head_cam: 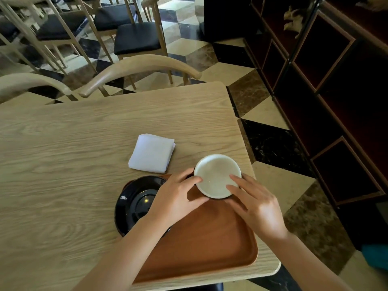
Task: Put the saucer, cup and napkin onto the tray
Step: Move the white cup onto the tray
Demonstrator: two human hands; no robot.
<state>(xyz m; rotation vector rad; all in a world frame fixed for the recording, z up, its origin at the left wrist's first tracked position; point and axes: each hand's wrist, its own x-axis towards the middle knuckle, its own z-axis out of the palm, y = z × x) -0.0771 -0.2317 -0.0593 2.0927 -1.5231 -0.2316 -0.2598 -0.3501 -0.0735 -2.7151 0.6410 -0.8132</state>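
A white cup with a dark outside is at the far right corner of the brown wooden tray. My left hand grips its left rim and my right hand its right rim; I cannot tell whether it rests on the tray or hovers above it. A black saucer sits at the tray's left side, half on the tray and half over the table, partly hidden by my left forearm. A folded white napkin lies on the table just beyond the tray.
The light wooden table ends close to the tray on the right and near sides, with tiled floor beyond. Curved chair backs stand at the far edge. A dark shelving unit runs along the right.
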